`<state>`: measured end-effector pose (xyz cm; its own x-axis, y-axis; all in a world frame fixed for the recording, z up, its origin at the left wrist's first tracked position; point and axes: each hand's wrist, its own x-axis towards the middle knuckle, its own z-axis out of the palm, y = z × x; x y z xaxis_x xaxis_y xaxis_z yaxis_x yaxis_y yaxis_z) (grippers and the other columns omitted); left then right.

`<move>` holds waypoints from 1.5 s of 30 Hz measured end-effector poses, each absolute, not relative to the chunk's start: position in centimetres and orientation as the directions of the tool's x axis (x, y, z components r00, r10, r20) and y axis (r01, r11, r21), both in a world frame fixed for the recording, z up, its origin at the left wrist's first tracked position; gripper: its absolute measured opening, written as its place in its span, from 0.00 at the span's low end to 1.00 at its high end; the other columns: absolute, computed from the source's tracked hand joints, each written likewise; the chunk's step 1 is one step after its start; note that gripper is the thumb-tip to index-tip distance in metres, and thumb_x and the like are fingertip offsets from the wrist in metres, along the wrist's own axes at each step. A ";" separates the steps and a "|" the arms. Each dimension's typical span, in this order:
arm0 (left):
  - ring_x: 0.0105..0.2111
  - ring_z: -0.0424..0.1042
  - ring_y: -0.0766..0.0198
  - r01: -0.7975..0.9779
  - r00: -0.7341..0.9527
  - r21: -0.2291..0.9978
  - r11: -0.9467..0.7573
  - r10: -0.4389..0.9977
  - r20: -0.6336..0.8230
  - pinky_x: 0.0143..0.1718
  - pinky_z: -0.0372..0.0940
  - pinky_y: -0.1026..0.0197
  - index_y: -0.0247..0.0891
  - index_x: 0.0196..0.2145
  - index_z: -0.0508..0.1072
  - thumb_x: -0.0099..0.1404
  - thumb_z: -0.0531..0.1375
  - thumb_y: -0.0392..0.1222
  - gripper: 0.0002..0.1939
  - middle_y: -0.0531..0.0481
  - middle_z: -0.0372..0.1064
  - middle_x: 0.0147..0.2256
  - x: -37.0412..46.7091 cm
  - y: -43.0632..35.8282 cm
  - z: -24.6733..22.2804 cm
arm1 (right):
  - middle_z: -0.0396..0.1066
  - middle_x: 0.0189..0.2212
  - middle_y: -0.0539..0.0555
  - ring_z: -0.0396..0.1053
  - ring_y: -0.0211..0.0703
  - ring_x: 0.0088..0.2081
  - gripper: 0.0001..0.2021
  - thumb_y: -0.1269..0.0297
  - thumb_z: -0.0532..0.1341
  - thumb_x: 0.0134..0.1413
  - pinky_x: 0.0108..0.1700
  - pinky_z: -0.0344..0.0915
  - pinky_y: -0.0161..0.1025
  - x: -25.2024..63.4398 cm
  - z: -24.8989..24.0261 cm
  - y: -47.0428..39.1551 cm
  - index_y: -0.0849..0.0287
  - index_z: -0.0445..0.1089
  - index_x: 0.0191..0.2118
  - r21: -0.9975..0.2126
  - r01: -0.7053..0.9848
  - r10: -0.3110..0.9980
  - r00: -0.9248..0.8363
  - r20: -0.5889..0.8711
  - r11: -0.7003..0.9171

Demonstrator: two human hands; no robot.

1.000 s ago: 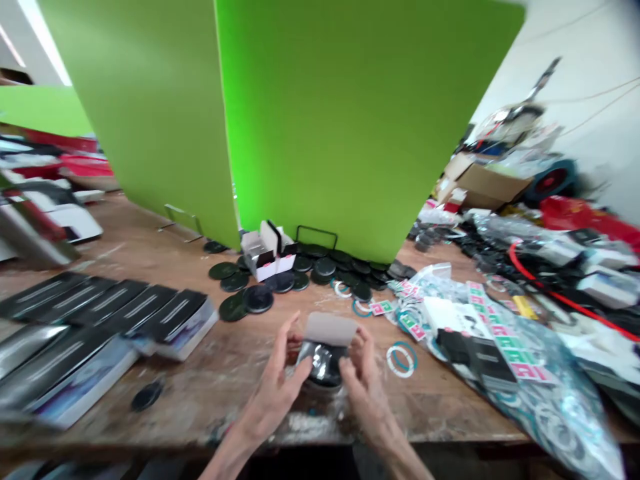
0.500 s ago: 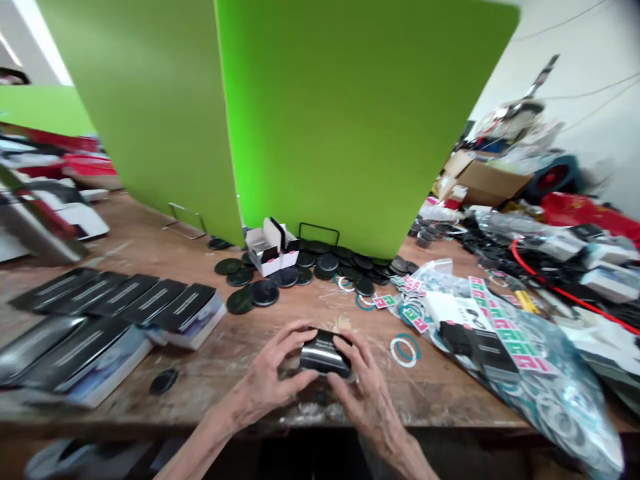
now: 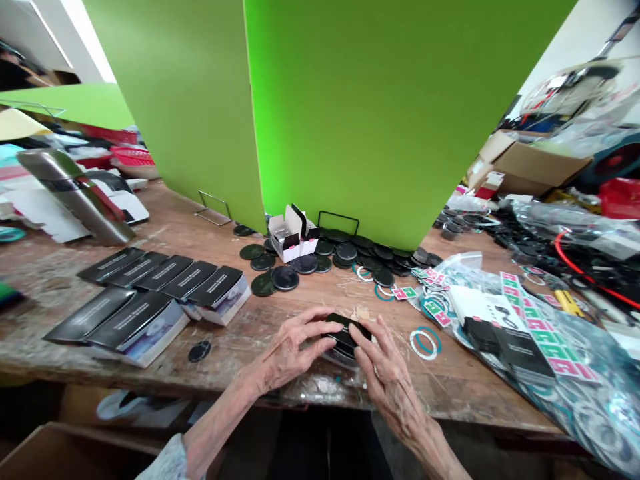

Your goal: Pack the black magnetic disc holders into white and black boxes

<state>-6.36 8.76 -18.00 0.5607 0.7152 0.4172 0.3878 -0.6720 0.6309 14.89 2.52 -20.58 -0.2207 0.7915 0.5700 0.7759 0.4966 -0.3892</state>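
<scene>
A small black-topped box (image 3: 345, 333) with pale print sits on the wooden table near its front edge. My left hand (image 3: 303, 343) grips its left side, fingertips on the top and thumb along the near side. From the right, my right hand (image 3: 386, 360) closes on the same box, its fingers lying over the top. My hands cover both ends of it. Just right of my right hand lie a white ring and a teal ring (image 3: 425, 343). A black disc (image 3: 200, 351) rests left of my left forearm.
Several black-topped boxes (image 3: 173, 273) stand in two rows at left. Beyond my hands are an open white box (image 3: 291, 240) and many black discs (image 3: 285, 278) before green partitions (image 3: 380, 120). At right, a plastic bag of rings (image 3: 595, 407) carries stickers and black cards (image 3: 523, 353).
The camera view has swung left, so the scene sits further right. My fingers have shifted over the box, the right ones now flatter across its top, which tilts differently.
</scene>
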 end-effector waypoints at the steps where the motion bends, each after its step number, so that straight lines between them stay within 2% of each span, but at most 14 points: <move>1: 0.52 0.68 0.62 0.384 0.561 0.622 -0.682 0.708 0.429 0.56 0.65 0.57 0.46 0.49 0.73 0.67 0.57 0.40 0.14 0.49 0.65 0.55 -6.4 8.7 -18.1 | 0.57 0.59 0.55 0.45 0.51 0.66 0.21 0.68 0.51 0.65 0.60 0.59 0.57 15.0 -20.6 2.6 0.51 0.58 0.62 -0.386 0.775 0.788 -0.224 0.574 0.501; 5: 0.56 0.65 0.59 0.347 0.572 0.554 -0.757 0.639 0.515 0.56 0.65 0.55 0.45 0.54 0.69 0.67 0.55 0.37 0.18 0.45 0.59 0.60 -6.5 8.3 -19.5 | 0.58 0.58 0.56 0.46 0.52 0.66 0.21 0.69 0.51 0.65 0.60 0.60 0.57 15.3 -20.8 2.4 0.52 0.57 0.62 -0.341 0.782 0.776 -0.267 0.572 0.521; 8: 0.60 0.61 0.57 0.320 0.568 0.478 -0.818 0.569 0.594 0.57 0.64 0.53 0.43 0.58 0.64 0.67 0.56 0.34 0.22 0.42 0.53 0.63 -6.4 8.2 -21.0 | 0.52 0.62 0.60 0.44 0.56 0.66 0.25 0.71 0.51 0.64 0.60 0.59 0.59 15.1 -21.3 2.2 0.55 0.51 0.65 -0.272 0.803 0.769 -0.321 0.552 0.531; 14: 0.57 0.64 0.58 0.338 0.494 0.447 -0.828 0.561 0.664 0.55 0.66 0.55 0.40 0.54 0.67 0.66 0.55 0.32 0.19 0.39 0.58 0.59 -5.4 8.0 -21.1 | 0.48 0.63 0.65 0.43 0.57 0.66 0.35 0.85 0.45 0.57 0.58 0.61 0.57 15.1 -22.3 2.2 0.56 0.41 0.68 -0.179 0.803 0.720 -0.382 0.579 0.569; 18: 0.53 0.65 0.56 0.440 0.430 0.521 -0.731 0.681 0.592 0.53 0.68 0.54 0.38 0.48 0.70 0.63 0.58 0.35 0.15 0.39 0.61 0.52 -5.6 5.0 -19.1 | 0.48 0.63 0.61 0.56 0.58 0.61 0.30 0.76 0.48 0.61 0.51 0.69 0.55 14.7 -23.7 2.2 0.48 0.48 0.66 -0.273 0.781 0.722 -0.302 0.622 0.561; 22: 0.45 0.67 0.58 0.666 0.142 0.561 -0.491 0.822 0.552 0.46 0.70 0.56 0.42 0.47 0.68 0.63 0.59 0.37 0.14 0.42 0.60 0.46 -8.0 0.0 -18.6 | 0.59 0.58 0.64 0.70 0.51 0.48 0.30 0.62 0.53 0.63 0.45 0.74 0.48 10.0 -24.5 2.0 0.53 0.43 0.67 -0.614 0.631 0.847 -0.137 0.514 0.474; 25: 0.44 0.67 0.58 0.797 -0.134 0.547 -0.255 0.809 0.572 0.44 0.70 0.56 0.45 0.48 0.67 0.64 0.59 0.39 0.14 0.45 0.58 0.44 -11.6 -2.6 -19.0 | 0.68 0.50 0.60 0.73 0.45 0.44 0.25 0.61 0.51 0.65 0.45 0.74 0.42 3.8 -23.6 2.3 0.57 0.48 0.64 -0.799 0.399 0.893 -0.189 0.409 0.450; 28: 0.43 0.67 0.59 0.858 -0.306 0.508 -0.080 0.714 0.630 0.46 0.68 0.54 0.43 0.46 0.68 0.64 0.58 0.40 0.12 0.46 0.56 0.43 -16.0 -2.4 -19.5 | 0.67 0.53 0.60 0.67 0.47 0.53 0.18 0.64 0.48 0.65 0.54 0.68 0.46 -2.9 -22.6 3.4 0.58 0.59 0.59 -0.798 0.284 0.840 -0.300 0.452 0.531; 30: 0.43 0.66 0.57 0.872 -0.363 0.489 -0.006 0.661 0.657 0.47 0.67 0.51 0.41 0.46 0.68 0.64 0.59 0.43 0.12 0.46 0.56 0.42 -18.5 -1.0 -19.6 | 0.64 0.56 0.61 0.62 0.48 0.58 0.20 0.66 0.46 0.65 0.57 0.64 0.49 -6.5 -22.4 4.0 0.59 0.59 0.59 -0.759 0.264 0.793 -0.341 0.504 0.596; 33: 0.45 0.63 0.53 0.893 -0.396 0.442 0.083 0.607 0.689 0.48 0.65 0.47 0.41 0.44 0.70 0.63 0.60 0.48 0.14 0.44 0.56 0.45 -20.1 0.9 -19.3 | 0.66 0.55 0.61 0.64 0.48 0.57 0.20 0.67 0.46 0.63 0.55 0.66 0.46 -8.8 -22.4 4.6 0.61 0.61 0.58 -0.715 0.253 0.753 -0.324 0.572 0.652; 36: 0.45 0.61 0.51 0.909 -0.393 0.398 0.122 0.566 0.725 0.48 0.63 0.45 0.42 0.44 0.72 0.62 0.61 0.46 0.13 0.41 0.55 0.49 -18.5 1.5 -19.2 | 0.72 0.45 0.57 0.71 0.44 0.47 0.15 0.68 0.47 0.62 0.47 0.69 0.40 -6.7 -21.8 6.8 0.58 0.67 0.49 -0.715 0.323 0.784 -0.273 0.557 0.620; 39: 0.43 0.63 0.54 0.891 -0.302 0.444 -0.096 0.605 0.737 0.43 0.65 0.50 0.43 0.44 0.71 0.63 0.59 0.40 0.11 0.43 0.58 0.46 -15.2 1.5 -19.9 | 0.72 0.38 0.57 0.71 0.43 0.40 0.14 0.69 0.47 0.60 0.44 0.68 0.39 -2.1 -20.5 12.1 0.61 0.67 0.45 -0.668 0.562 0.833 -0.069 0.549 0.487; 42: 0.41 0.66 0.56 0.799 -0.161 0.532 -0.280 0.753 0.638 0.41 0.67 0.52 0.43 0.41 0.71 0.63 0.57 0.38 0.09 0.45 0.63 0.40 -11.9 2.7 -20.2 | 0.65 0.46 0.67 0.68 0.49 0.44 0.22 0.73 0.44 0.56 0.47 0.65 0.46 2.2 -19.0 19.2 0.71 0.60 0.55 -0.599 0.705 0.808 0.062 0.586 0.380; 45: 0.39 0.68 0.56 0.713 -0.082 0.649 -0.268 0.886 0.456 0.42 0.67 0.51 0.41 0.38 0.72 0.63 0.56 0.39 0.07 0.46 0.67 0.37 -9.6 5.6 -19.4 | 0.60 0.52 0.68 0.66 0.47 0.44 0.26 0.76 0.45 0.53 0.46 0.64 0.43 4.5 -17.9 25.0 0.70 0.58 0.58 -0.509 0.768 0.803 -0.010 0.596 0.388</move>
<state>-9.60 5.59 -19.39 -0.0822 0.8862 0.4560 0.7125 -0.2676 0.6486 4.54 25.04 -17.93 -0.0101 0.8030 0.5958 0.7683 0.3876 -0.5094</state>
